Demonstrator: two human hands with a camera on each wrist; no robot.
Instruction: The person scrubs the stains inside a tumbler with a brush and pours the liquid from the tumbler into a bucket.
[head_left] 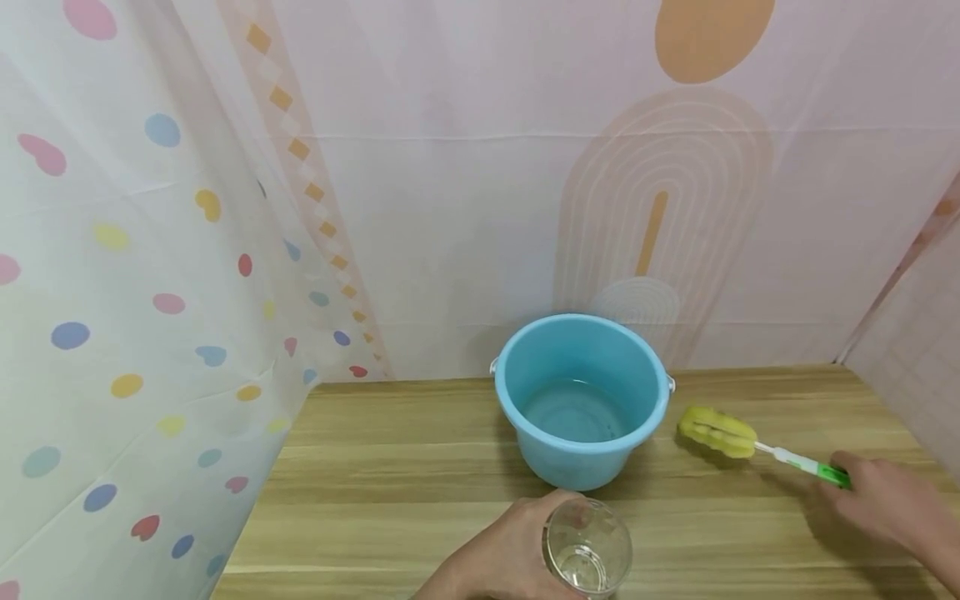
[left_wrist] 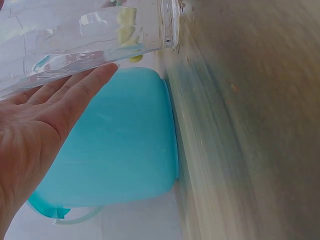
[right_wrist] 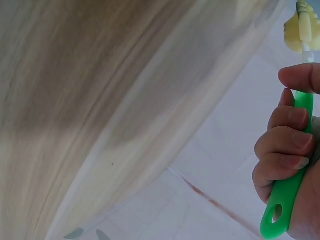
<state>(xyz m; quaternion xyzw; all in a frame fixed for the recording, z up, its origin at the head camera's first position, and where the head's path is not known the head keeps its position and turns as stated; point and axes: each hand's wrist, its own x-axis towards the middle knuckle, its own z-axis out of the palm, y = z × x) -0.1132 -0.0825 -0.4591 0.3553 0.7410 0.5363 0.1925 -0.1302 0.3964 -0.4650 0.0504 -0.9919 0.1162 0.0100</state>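
Observation:
In the head view my left hand (head_left: 517, 546) holds a clear glass cup (head_left: 588, 550) at the front of the table, just before a blue bucket (head_left: 577, 462). The left wrist view shows the fingers along the side of the glass cup (left_wrist: 85, 37), with its base close to the wood. Farther right, my right hand (head_left: 885, 500) grips the green handle of a cup brush (head_left: 798, 461) with a yellow sponge head. Its fingers wrap round the green handle (right_wrist: 282, 207) in the right wrist view. The sponge head points left, towards the bucket.
The bucket has some water (head_left: 577, 410) in its bottom and stands near the back of the wooden table (head_left: 390, 467). A patterned curtain (head_left: 450, 208) hangs behind, and a dotted one (head_left: 135, 333) along the left side. On the right is a pale sheet (head_left: 915, 350).

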